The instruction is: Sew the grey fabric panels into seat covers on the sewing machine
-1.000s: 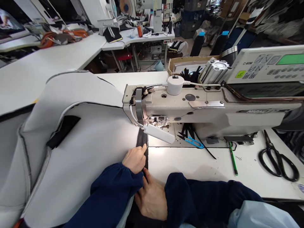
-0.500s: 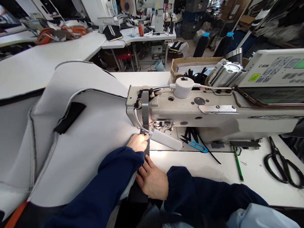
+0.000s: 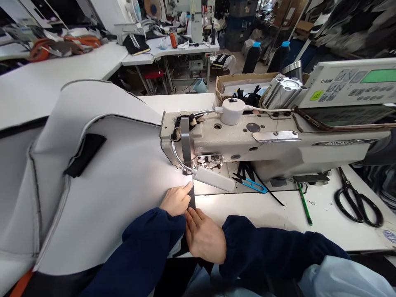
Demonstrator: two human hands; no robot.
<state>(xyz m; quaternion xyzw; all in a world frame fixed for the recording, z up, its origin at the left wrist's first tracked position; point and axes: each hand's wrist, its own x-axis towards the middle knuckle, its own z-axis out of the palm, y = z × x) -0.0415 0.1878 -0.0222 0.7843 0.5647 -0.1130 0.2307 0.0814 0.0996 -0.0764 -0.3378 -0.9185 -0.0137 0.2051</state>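
Left hand [image 3: 175, 201]: index finger extended, other fingers curled, pressed on the grey fabric [image 3: 123, 185] beside a black strip [image 3: 192, 201]. Right hand [image 3: 206, 237], just nearer, lay over the strip, fingers close together; could not tell whether either hand pinched anything. Fabric spread left of the sewing machine [image 3: 241, 142], its right edge by the needle area, under a white lamp [image 3: 213, 178]. Right, on the counter [image 3: 247, 210]: blue snips [image 3: 255, 186], then green pencil [image 3: 305, 205], black scissors [image 3: 359, 202] farthest right.
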